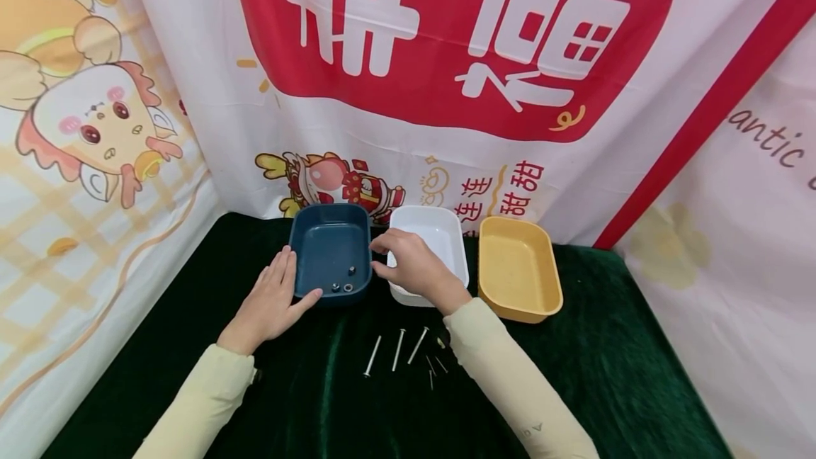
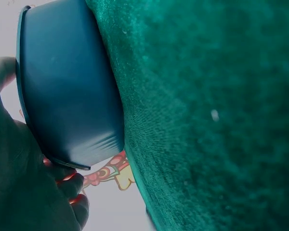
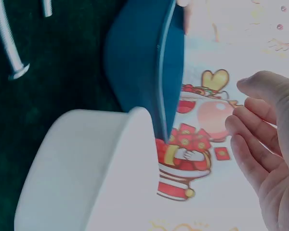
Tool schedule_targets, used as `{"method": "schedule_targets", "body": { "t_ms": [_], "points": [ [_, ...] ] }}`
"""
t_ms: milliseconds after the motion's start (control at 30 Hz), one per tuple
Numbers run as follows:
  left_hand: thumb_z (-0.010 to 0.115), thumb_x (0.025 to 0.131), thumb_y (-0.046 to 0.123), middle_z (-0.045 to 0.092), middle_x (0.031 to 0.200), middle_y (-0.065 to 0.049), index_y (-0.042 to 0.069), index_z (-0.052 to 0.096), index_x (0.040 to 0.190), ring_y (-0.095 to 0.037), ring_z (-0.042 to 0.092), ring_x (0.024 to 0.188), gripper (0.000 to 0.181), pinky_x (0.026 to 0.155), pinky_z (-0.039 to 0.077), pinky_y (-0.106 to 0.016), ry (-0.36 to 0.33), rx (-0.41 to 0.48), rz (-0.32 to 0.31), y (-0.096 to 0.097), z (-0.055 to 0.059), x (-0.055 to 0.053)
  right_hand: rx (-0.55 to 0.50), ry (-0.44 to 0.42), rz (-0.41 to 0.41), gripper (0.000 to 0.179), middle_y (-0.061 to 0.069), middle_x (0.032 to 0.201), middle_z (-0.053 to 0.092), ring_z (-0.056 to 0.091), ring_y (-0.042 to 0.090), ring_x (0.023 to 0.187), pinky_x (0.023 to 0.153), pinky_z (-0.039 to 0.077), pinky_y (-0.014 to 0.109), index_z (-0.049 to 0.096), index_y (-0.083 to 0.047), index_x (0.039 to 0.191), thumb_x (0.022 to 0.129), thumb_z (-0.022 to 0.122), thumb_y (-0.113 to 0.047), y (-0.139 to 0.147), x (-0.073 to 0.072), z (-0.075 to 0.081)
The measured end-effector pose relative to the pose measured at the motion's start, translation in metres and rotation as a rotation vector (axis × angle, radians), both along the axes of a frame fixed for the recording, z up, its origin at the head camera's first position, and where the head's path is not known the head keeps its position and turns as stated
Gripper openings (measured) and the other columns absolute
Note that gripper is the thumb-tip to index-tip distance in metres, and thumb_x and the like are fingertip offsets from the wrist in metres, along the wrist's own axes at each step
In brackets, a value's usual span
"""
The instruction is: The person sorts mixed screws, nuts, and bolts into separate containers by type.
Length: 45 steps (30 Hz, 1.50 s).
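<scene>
My left hand (image 1: 270, 303) lies along the left side of a dark blue tray (image 1: 331, 214), fingers fairly straight and the thumb at its front rim. Inside that tray are a few small metal nuts (image 1: 348, 287) near the front. In the left wrist view, fingers and thumb of the left hand (image 2: 24, 159) touch the tray's rim. My right hand (image 1: 414, 264) hovers over the left part of a white tray (image 1: 430, 215), beside the blue one. Its fingers (image 3: 253, 125) are loosely bent, with nothing between them and the thumb in the right wrist view.
A yellow tray (image 1: 519, 303) stands right of the white one. Three long bolts (image 1: 398, 350) and several smaller screws (image 1: 431, 380) lie on the dark green cloth (image 1: 287, 402) in front of the trays. A printed curtain (image 1: 357, 119) hangs directly behind.
</scene>
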<state>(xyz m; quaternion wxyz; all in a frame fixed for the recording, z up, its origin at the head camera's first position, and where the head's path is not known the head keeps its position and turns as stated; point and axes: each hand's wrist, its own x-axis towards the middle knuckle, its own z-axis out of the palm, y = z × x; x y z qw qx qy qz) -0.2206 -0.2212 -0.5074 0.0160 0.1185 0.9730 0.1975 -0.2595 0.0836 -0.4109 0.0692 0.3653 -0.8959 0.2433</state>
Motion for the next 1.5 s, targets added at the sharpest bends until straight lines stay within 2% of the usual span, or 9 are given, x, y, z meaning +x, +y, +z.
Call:
{"method": "schedule_targets", "body": {
  "t_ms": [300,700,967,1200,1367,1500],
  "points": [
    [0.044,0.104,0.070,-0.002,0.177,-0.025,-0.006,0.002,0.167,-0.048,0.006,0.164,0.107,0.130,0.012,-0.069,-0.004,-0.009,-0.005,0.002,0.001,-0.001,0.016,0.063,-0.018,0.023,0.005,0.109,0.077,0.071,0.018,0.100,0.095,0.063,0.034,0.076,-0.009,0.117,0.096,0.080,-0.019,0.037,0.026,0.017],
    [0.044,0.104,0.071,-0.002,0.177,-0.025,-0.005,0.002,0.167,-0.048,0.006,0.164,0.107,0.130,0.012,-0.068,-0.008,-0.018,-0.007,0.004,0.005,-0.002,-0.034,0.071,-0.073,0.022,-0.002,0.106,0.075,0.072,0.011,0.097,0.087,0.064,0.032,0.076,-0.014,0.113,0.092,0.084,-0.019,0.094,0.068,0.018],
    [0.049,0.103,0.069,0.001,0.177,-0.026,-0.006,0.005,0.167,-0.048,0.007,0.164,0.108,0.130,0.012,-0.068,-0.012,-0.029,0.003,0.002,0.009,-0.002,-0.014,0.030,-0.058,0.022,-0.002,0.107,0.076,0.073,0.009,0.097,0.087,0.064,0.030,0.076,-0.012,0.112,0.092,0.084,-0.019,0.118,0.089,-0.005],
    [0.050,0.101,0.071,0.003,0.177,-0.025,-0.005,0.007,0.167,-0.047,0.008,0.164,0.110,0.131,0.012,-0.066,0.025,-0.049,-0.028,0.009,0.025,-0.003,0.025,-0.070,-0.090,0.021,-0.002,0.107,0.076,0.073,0.014,0.096,0.088,0.064,0.032,0.075,-0.016,0.111,0.093,0.083,-0.021,0.131,0.105,-0.025],
    [0.049,0.102,0.071,0.004,0.179,-0.021,-0.002,0.010,0.168,-0.043,0.010,0.165,0.106,0.132,0.013,-0.063,0.063,-0.043,-0.094,0.035,0.038,-0.002,0.049,-0.153,-0.112,0.019,-0.003,0.105,0.075,0.072,0.015,0.095,0.087,0.064,0.034,0.076,-0.017,0.112,0.094,0.081,-0.021,0.138,0.110,-0.040],
    [0.046,0.101,0.074,0.003,0.179,-0.017,0.000,0.010,0.169,-0.038,0.008,0.167,0.106,0.133,0.013,-0.060,0.069,-0.043,-0.162,0.064,0.044,-0.004,0.067,-0.229,-0.095,0.020,0.003,0.107,0.076,0.072,0.018,0.095,0.086,0.064,0.036,0.076,-0.013,0.114,0.096,0.079,-0.021,0.141,0.112,-0.052]
  ]
}}
